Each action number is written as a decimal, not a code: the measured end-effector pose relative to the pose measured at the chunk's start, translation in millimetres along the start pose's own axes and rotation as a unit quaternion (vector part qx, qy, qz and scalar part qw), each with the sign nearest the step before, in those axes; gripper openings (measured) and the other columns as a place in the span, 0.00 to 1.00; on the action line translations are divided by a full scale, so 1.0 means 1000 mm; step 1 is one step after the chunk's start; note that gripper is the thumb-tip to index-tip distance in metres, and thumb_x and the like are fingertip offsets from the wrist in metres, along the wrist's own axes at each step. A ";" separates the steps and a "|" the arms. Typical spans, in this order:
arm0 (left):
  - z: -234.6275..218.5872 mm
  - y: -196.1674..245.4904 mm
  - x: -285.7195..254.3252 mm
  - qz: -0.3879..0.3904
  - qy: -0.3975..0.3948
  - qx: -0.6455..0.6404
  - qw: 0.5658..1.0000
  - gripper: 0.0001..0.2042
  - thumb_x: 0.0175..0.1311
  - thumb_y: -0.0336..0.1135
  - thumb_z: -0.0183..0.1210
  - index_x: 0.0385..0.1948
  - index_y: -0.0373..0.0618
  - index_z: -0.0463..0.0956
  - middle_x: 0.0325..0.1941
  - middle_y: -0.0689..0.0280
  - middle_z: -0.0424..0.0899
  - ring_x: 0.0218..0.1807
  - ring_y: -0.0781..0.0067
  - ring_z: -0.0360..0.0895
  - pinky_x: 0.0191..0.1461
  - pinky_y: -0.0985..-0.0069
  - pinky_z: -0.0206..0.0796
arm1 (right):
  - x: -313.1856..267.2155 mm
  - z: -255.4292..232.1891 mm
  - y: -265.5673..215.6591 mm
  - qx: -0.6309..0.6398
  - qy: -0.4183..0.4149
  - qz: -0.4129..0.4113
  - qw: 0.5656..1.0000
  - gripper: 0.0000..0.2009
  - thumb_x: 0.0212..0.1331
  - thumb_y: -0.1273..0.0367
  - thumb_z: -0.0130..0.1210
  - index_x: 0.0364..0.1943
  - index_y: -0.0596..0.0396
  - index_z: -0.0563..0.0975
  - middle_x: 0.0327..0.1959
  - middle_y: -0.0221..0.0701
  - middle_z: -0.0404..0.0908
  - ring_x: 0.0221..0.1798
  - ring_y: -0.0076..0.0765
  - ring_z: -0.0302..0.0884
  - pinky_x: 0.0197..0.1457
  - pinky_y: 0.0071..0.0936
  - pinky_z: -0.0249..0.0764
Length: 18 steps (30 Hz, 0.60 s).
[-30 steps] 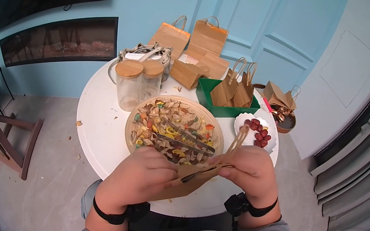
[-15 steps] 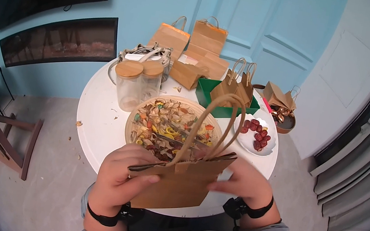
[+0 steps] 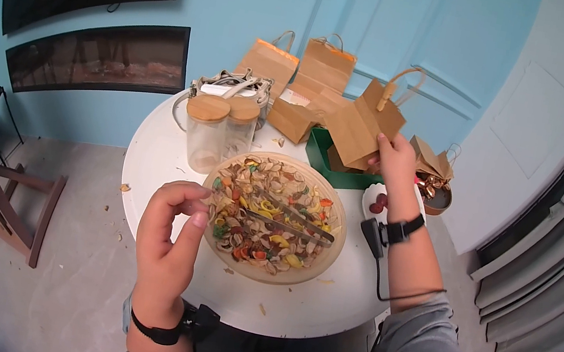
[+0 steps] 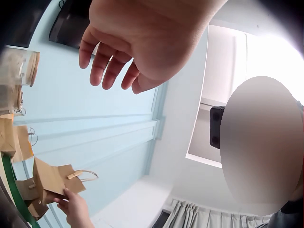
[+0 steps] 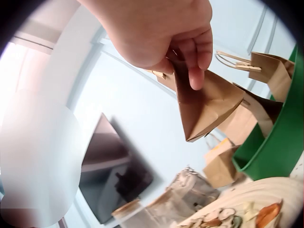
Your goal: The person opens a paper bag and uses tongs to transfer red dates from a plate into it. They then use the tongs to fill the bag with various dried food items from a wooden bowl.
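My right hand (image 3: 398,165) pinches a small brown paper bag (image 3: 360,126) by its side, holding it tilted over the green box (image 3: 342,177). A wooden clothespin (image 3: 386,96) sits on the bag near its twisted paper handle. The right wrist view shows the bag's folded bottom (image 5: 213,109) below the curled fingers. My left hand (image 3: 169,239) is raised at the left rim of a round tray (image 3: 264,276) of dried petals and slices, its fingers loosely bent with nothing in them. Metal tongs (image 3: 295,230) lie across the petals.
Two lidded jars (image 3: 205,134) and a handbag (image 3: 233,88) stand at the back left. More paper bags (image 3: 328,63) are behind. Other clipped bags (image 5: 273,71) stand in the green box. A white plate of red dates (image 3: 377,204) is partly covered by my right arm.
The paper bag went from in front of my body to above the green box, carried by my right hand. My left hand let go of it and stayed near the tray.
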<state>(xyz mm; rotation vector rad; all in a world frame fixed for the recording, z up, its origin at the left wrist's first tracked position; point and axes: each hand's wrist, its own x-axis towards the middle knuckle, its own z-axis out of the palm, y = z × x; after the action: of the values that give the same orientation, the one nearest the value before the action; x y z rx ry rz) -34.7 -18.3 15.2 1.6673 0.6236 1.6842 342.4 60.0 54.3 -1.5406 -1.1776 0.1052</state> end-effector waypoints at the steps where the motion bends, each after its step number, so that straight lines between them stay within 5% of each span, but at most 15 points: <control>1: 0.001 0.000 0.000 -0.008 0.015 -0.010 1.000 0.10 0.65 0.23 0.57 0.47 0.37 0.75 0.45 0.64 0.79 0.44 0.75 0.73 0.53 0.78 0.66 | 0.009 0.007 0.012 0.000 -0.001 -0.001 1.000 0.13 0.67 0.65 0.53 0.36 0.64 0.78 0.21 0.37 0.81 0.19 0.31 0.80 0.26 0.30 0.73; 3: 0.003 0.000 0.000 -0.015 0.020 -0.001 1.000 0.09 0.65 0.23 0.57 0.46 0.37 0.75 0.43 0.64 0.79 0.44 0.75 0.73 0.53 0.78 0.66 | 0.022 0.020 0.031 -0.152 -0.034 0.010 0.988 0.12 0.65 0.66 0.52 0.36 0.66 0.77 0.21 0.41 0.81 0.20 0.36 0.82 0.28 0.35 0.76; 9: 0.002 -0.002 0.002 -0.028 0.039 0.015 0.999 0.07 0.65 0.23 0.57 0.43 0.37 0.76 0.41 0.65 0.80 0.44 0.75 0.73 0.53 0.78 0.66 | 0.037 0.043 0.037 -0.238 -0.124 0.034 0.963 0.13 0.63 0.65 0.52 0.32 0.63 0.79 0.26 0.47 0.83 0.26 0.43 0.85 0.36 0.41 0.79; 11: 0.002 -0.004 0.002 -0.032 0.039 0.009 0.999 0.07 0.65 0.23 0.57 0.43 0.38 0.76 0.41 0.65 0.80 0.44 0.75 0.74 0.53 0.78 0.66 | 0.045 0.045 0.052 -0.303 -0.088 -0.045 0.948 0.15 0.66 0.64 0.52 0.33 0.66 0.79 0.23 0.45 0.82 0.25 0.43 0.84 0.35 0.39 0.78; 13: 0.003 -0.007 0.003 -0.041 0.045 0.013 0.998 0.07 0.64 0.23 0.57 0.43 0.37 0.76 0.41 0.65 0.81 0.43 0.74 0.74 0.52 0.77 0.66 | 0.047 0.043 0.068 -0.351 -0.086 -0.059 0.931 0.16 0.65 0.62 0.52 0.33 0.65 0.81 0.28 0.47 0.83 0.34 0.48 0.85 0.40 0.42 0.79; 15: 0.003 -0.009 0.003 -0.041 0.044 0.028 0.998 0.07 0.64 0.22 0.57 0.43 0.37 0.76 0.41 0.64 0.81 0.43 0.74 0.75 0.52 0.77 0.66 | 0.050 0.043 0.090 -0.497 -0.129 -0.045 0.857 0.18 0.64 0.58 0.55 0.33 0.62 0.83 0.32 0.49 0.84 0.41 0.51 0.84 0.43 0.43 0.78; 18: 0.003 -0.010 0.005 -0.041 0.041 0.051 0.997 0.07 0.64 0.22 0.57 0.43 0.37 0.77 0.40 0.64 0.81 0.43 0.73 0.75 0.53 0.77 0.66 | 0.039 0.040 0.055 -0.543 -0.128 -0.045 0.829 0.17 0.61 0.56 0.58 0.33 0.59 0.82 0.35 0.46 0.83 0.40 0.52 0.83 0.42 0.44 0.77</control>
<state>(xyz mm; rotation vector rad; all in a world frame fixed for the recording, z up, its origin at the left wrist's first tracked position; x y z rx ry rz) -30.0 -8.6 11.0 1.6252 0.8191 1.6945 370.3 122.6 16.4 -2.4997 -1.6467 -0.5374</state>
